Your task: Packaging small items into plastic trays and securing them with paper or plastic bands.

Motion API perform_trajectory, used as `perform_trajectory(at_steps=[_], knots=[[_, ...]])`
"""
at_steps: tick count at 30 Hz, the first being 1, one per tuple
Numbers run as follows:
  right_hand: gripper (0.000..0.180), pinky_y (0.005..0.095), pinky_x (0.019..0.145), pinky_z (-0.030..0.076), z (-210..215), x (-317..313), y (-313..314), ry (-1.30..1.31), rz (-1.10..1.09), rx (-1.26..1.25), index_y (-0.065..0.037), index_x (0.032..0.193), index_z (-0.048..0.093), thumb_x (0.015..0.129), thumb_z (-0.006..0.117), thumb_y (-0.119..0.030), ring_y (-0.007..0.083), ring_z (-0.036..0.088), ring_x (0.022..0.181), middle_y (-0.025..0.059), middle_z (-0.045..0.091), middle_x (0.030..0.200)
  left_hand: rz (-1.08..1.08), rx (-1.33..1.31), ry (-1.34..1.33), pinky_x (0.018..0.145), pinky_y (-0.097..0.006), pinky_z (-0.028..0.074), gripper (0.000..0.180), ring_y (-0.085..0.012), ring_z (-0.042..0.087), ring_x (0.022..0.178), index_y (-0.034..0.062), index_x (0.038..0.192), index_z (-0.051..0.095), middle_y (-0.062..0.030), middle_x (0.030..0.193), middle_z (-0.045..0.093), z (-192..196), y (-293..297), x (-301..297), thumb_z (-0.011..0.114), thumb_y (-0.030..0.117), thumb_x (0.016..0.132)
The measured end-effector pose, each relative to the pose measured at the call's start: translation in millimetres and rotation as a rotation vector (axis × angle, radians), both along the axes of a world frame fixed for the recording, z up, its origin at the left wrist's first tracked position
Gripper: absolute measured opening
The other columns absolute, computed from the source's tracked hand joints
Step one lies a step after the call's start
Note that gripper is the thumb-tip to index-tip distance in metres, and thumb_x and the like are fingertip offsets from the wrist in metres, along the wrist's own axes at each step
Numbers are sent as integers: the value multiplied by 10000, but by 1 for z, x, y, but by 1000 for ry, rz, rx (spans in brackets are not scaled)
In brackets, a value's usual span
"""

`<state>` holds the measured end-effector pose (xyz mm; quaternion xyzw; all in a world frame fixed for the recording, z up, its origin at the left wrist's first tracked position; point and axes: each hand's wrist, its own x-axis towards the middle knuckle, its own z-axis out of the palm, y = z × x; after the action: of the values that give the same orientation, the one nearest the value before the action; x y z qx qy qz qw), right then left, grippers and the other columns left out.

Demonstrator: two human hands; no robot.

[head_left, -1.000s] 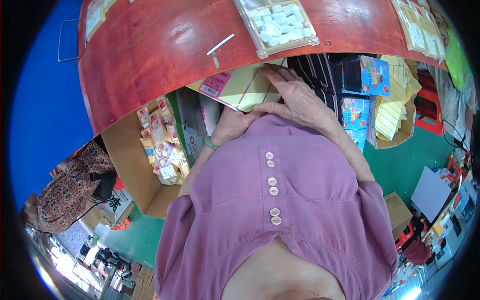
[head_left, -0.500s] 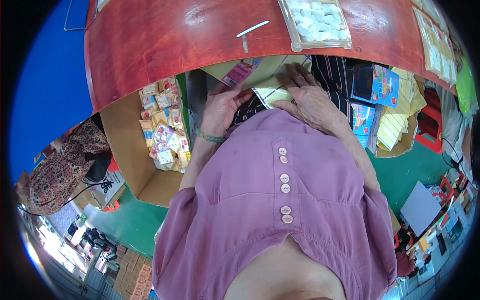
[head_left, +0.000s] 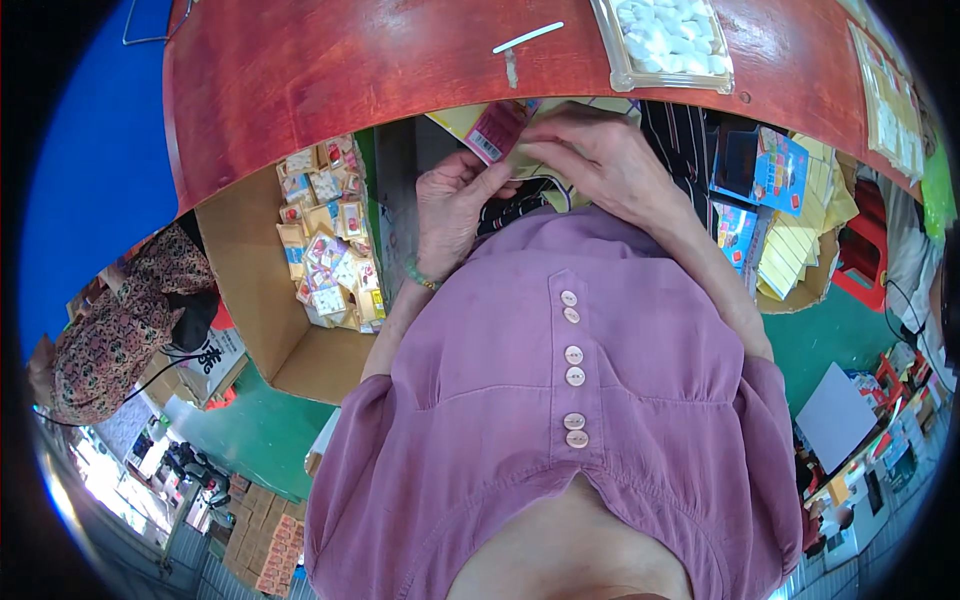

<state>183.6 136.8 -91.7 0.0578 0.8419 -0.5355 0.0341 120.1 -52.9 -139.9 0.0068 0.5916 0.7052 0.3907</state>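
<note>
A pink printed card with a barcode [head_left: 497, 133] is tilted above my lap, just below the table edge. My left hand [head_left: 452, 205], with a green bead bracelet at its wrist, is closed on the card's lower edge, thumb on top. From the other side my right hand [head_left: 605, 155] reaches in, its fingers bent together at the card's right edge. What those fingertips pinch is hidden. Beneath both hands lies a yellow sheet with dark lines [head_left: 560, 185], partly covered by them and by the table.
A red table [head_left: 400, 70] bears a clear tray of white pebble-like pieces [head_left: 672, 40] and a white stick [head_left: 528, 38]. To the left stands a cardboard box [head_left: 245, 270] of small packets [head_left: 330, 250]. Blue printed boxes [head_left: 780, 170] and yellow sheets [head_left: 795, 245] are at right. Someone's patterned sleeve [head_left: 110, 345] shows far left.
My right hand has gone from lying flat on the yellow sheet to bent fingers at the pink card. My left hand has moved up and closed on the card, which now stands more tilted.
</note>
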Motion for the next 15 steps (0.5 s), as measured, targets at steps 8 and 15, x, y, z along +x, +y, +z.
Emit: perform_trajectory(at_steps=[8, 15], knots=[[275, 312, 811, 504, -33, -3, -17, 131, -40, -59, -4, 1075, 643, 818, 661, -99, 242, 624, 932, 119, 623, 1027, -47, 48, -14, 699, -230, 534, 172, -133, 650, 762, -43, 963, 634, -96, 885, 664, 10, -4, -6, 581, 114, 915], [238, 314, 816, 509, -34, -2, -19, 103, -3, -84, -12, 1025, 671, 806, 675, -105, 229, 623, 922, 108, 625, 992, -193, -10, 10, 769, -301, 541, 192, -179, 641, 886, -44, 1059, 596, -123, 999, 641, 11, -9, -18, 515, 79, 936]])
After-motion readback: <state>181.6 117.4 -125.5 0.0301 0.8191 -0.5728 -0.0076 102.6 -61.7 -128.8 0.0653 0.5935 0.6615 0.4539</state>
